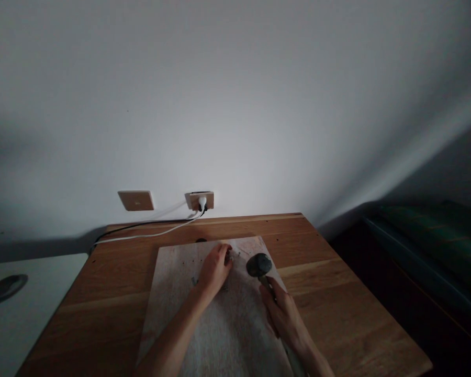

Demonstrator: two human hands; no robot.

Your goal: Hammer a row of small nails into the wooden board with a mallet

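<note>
A pale wooden board (pixel 215 340) lies on a brown wooden table (pixel 361 314). My left hand (pixel 214 267) is over the upper part of the board, fingers curled together around something small that I cannot make out. Small dark bits, perhaps nails, dot the board (pixel 238 254) near it, and a small grey piece (pixel 194 281) lies by my left wrist. My right hand (pixel 280 309) is wrapped around the handle of a mallet. Its dark head (pixel 259 265) is above the board's right side, a short way right of my left hand.
Behind the table is a white wall with a socket (pixel 208 201), a white plug (pixel 202 201) and a blank plate (pixel 136 200). A white and a black cable (pixel 141 226) run left along the table's back. At left stands a white surface (pixel 43 309) with a dark round object (pixel 6 289).
</note>
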